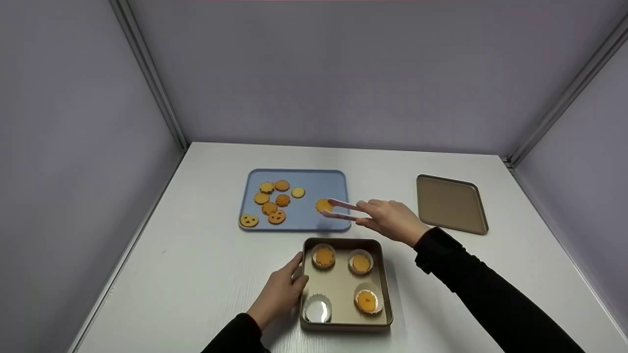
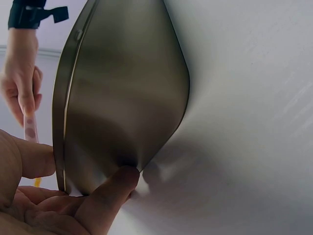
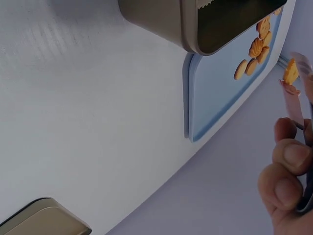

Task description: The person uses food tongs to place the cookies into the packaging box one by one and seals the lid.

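Note:
My right hand (image 1: 392, 220) grips pink tongs (image 1: 343, 215), whose tips pinch a round golden cookie (image 1: 323, 205) above the right part of the blue tray (image 1: 314, 181). In the right wrist view that cookie (image 3: 291, 72) stands on edge between the tong tips. My left hand (image 1: 280, 294) holds the left wall of a deep metal baking pan (image 1: 338, 326), thumb at the rim and fingers against the outside. Inside the pan stand paper cups: three bear a cookie, among them the far-left cookie (image 1: 324, 256), while the near-left cup (image 1: 318, 310) shows only its pale bottom.
Several cookies (image 1: 283, 200) of different shapes lie on the left half of the blue tray. A flat brown lid or tray (image 1: 451, 203) rests at the right of the white table (image 1: 196, 274). Grey panels (image 1: 343, 73) enclose the back and sides.

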Action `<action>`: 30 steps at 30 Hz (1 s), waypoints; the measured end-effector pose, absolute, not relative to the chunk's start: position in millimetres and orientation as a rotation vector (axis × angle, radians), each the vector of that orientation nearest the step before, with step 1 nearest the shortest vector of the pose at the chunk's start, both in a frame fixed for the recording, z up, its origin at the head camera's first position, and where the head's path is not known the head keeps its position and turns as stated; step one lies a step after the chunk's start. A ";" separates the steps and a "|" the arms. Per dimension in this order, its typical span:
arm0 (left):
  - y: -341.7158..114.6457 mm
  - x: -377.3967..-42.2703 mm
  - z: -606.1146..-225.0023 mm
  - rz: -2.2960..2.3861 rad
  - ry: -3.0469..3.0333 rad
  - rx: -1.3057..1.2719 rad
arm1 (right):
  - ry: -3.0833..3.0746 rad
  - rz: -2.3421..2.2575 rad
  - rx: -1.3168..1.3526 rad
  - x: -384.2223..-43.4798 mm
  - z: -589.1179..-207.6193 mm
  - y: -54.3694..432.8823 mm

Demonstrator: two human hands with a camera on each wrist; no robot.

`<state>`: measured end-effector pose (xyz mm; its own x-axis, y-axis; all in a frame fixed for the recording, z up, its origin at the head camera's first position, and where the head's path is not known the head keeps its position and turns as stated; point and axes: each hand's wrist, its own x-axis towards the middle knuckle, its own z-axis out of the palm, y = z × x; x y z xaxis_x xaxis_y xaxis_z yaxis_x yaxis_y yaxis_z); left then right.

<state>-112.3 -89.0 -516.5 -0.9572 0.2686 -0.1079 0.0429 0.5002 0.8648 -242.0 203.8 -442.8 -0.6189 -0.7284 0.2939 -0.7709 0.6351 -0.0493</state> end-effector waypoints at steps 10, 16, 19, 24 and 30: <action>-90.2 -112.4 -516.2 1.499 2.486 0.258 | -2.570 0.274 1.228 -234.7 -436.9 213.3; -90.4 -111.8 -517.0 1.496 2.495 0.274 | -2.547 0.288 1.245 -230.5 -434.4 214.7; -90.4 -111.4 -517.6 1.491 2.506 0.286 | -2.523 0.300 1.256 -226.4 -433.4 216.0; -90.1 -111.6 -518.4 1.489 2.512 0.286 | -2.464 0.312 1.290 -214.0 -433.5 221.1; -91.1 -112.9 -519.2 1.459 2.543 0.295 | -2.410 0.323 1.381 -193.8 -434.4 228.1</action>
